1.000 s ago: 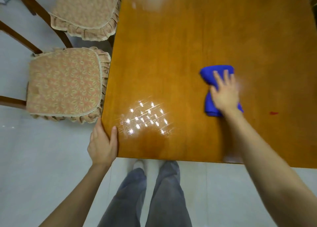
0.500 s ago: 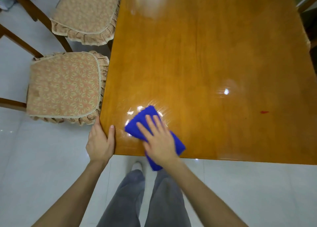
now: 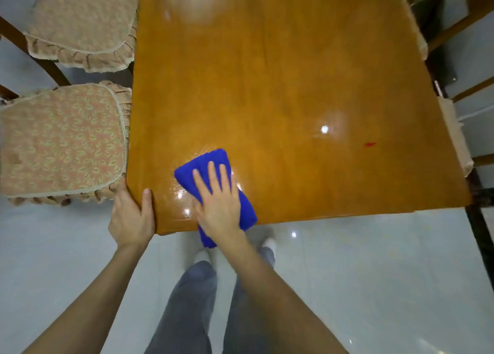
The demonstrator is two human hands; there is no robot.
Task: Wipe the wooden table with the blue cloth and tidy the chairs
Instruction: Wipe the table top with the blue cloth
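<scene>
The glossy wooden table (image 3: pixel 280 86) fills the upper middle of the head view. A folded blue cloth (image 3: pixel 205 164) lies at its near edge, one end hanging over the rim. My right hand (image 3: pixel 217 206) presses flat on the cloth with straight fingers. My left hand (image 3: pixel 131 214) grips the table's near left corner, thumb on top, fingers down the side. Two chairs with patterned, frilled seat cushions stand along the left side: the near chair (image 3: pixel 61 140) and the far chair (image 3: pixel 83 25).
A small red mark (image 3: pixel 370 144) sits on the table's right part. More chairs with dark wooden frames (image 3: pixel 454 33) and a cushion edge (image 3: pixel 454 137) line the right side. My legs (image 3: pixel 213 308) stand on pale shiny floor tiles (image 3: pixel 374 287) below the table edge.
The cloth under my right hand swept from the table's right-middle to the near left corner, then slid slightly right along the near edge. My left hand kept hold of the corner.
</scene>
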